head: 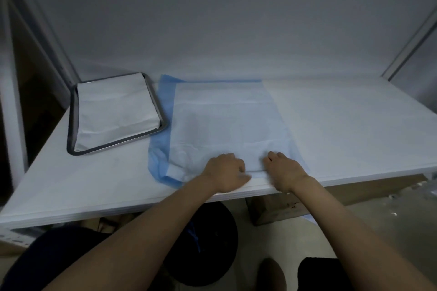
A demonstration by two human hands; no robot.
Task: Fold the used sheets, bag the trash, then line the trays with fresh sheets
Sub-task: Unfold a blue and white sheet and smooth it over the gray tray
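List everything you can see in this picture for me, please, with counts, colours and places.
table: one, white, spans the view.
metal tray: one, grey, far left on the table.
folded sheet: one, white, lying in the tray.
blue-edged sheet: one, pale with blue border, spread at centre, right of the tray.
round container: one, dark, on the floor under the table.
box: one, brown, under the table at right.
left hand: one, grips the blue-edged sheet's near edge.
right hand: one, grips the same edge.

Pale blue sheet [224,120] with darker blue border, white table [354,125], grey-rimmed tray [71,125]
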